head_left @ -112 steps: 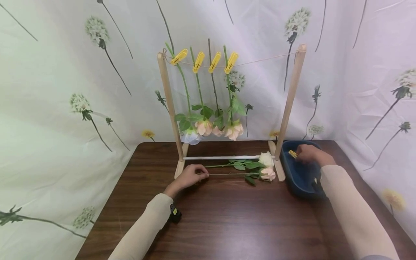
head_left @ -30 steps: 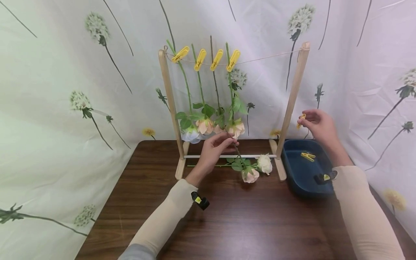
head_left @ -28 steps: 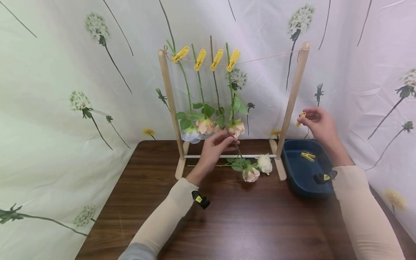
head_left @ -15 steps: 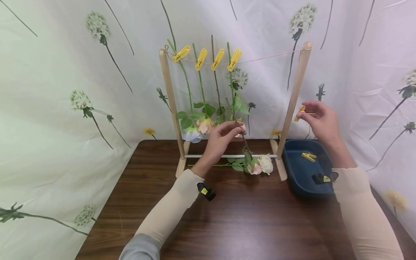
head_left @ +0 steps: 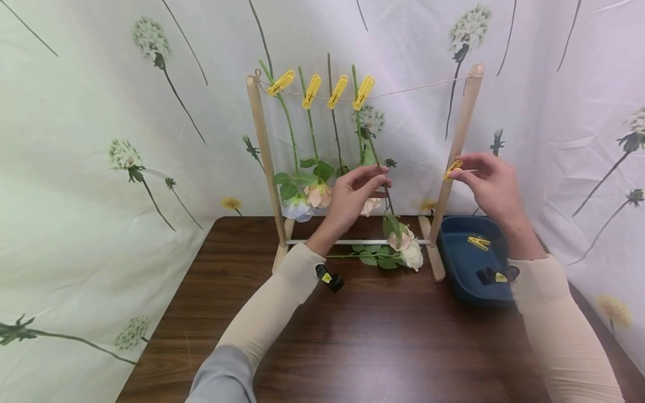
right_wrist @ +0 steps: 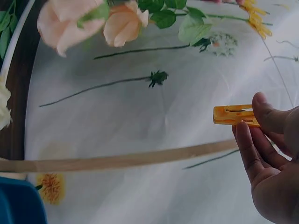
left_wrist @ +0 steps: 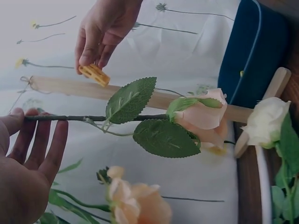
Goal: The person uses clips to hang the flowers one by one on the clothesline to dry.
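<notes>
My left hand (head_left: 353, 193) pinches the dark stem of a pale pink rose (left_wrist: 201, 116) between thumb and fingers. The rose hangs head down, its bloom overlapping a white rose (head_left: 413, 256) that lies on the table. Near the right post, my right hand (head_left: 491, 182) pinches a yellow clothespin (right_wrist: 236, 115) by thumb and fingertips. To the left of the held rose, several roses hang upside down from a string (head_left: 413, 88), each stem clipped by a yellow clothespin such as the rightmost clothespin (head_left: 363, 93).
The string runs between two wooden posts, the left post (head_left: 263, 151) and the right post (head_left: 461, 123). A white rod (head_left: 347, 242) joins them low down. At right stands a blue basin (head_left: 456, 280) with another yellow clothespin (head_left: 478, 243) inside. A printed cloth hangs behind the brown table (head_left: 393, 341).
My left hand has picked the pink rose up off the table, lifting it up and rightward. My right hand has taken a clothespin out of the basin and moved left to the right post.
</notes>
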`<move>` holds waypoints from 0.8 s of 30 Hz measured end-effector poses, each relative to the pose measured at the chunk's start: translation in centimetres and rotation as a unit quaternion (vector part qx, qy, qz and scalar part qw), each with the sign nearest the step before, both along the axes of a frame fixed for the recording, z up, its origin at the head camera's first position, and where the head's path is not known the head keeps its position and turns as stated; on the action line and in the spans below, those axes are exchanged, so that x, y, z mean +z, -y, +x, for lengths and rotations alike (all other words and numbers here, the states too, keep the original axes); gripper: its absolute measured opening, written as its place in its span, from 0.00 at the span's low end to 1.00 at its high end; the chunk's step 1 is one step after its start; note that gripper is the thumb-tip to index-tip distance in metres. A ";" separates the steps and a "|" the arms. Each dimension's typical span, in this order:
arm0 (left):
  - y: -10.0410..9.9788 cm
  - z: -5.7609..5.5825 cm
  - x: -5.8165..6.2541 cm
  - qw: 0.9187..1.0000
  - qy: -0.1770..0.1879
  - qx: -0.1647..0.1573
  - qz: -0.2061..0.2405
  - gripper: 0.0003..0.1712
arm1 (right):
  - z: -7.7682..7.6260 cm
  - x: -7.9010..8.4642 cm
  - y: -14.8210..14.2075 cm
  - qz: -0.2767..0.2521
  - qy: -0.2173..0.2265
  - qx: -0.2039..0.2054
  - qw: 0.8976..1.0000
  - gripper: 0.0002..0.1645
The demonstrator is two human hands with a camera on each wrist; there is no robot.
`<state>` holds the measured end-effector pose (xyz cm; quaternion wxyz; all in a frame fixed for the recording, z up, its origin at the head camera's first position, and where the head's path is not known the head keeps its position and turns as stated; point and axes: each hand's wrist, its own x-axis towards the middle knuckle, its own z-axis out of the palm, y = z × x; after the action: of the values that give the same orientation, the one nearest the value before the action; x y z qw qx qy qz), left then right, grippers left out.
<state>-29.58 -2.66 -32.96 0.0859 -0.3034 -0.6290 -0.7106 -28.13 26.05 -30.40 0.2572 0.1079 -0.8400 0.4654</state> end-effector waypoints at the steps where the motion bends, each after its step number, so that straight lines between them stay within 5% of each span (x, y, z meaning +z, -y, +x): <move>1: -0.1 -0.1 0.2 1.000 -0.003 0.001 -0.001 0.17 | 0.0 0.1 0.2 0.004 -0.007 0.002 1.000 0.19; 24: -2.2 -2.4 4.9 0.991 -0.058 0.115 -0.036 0.15 | -0.4 2.9 4.4 -0.004 -0.070 0.043 0.997 0.12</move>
<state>-31.96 -0.48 -28.08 0.1922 -0.2724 -0.6792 -0.6538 -28.57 21.67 -27.48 0.2955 0.1750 -0.8125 0.4711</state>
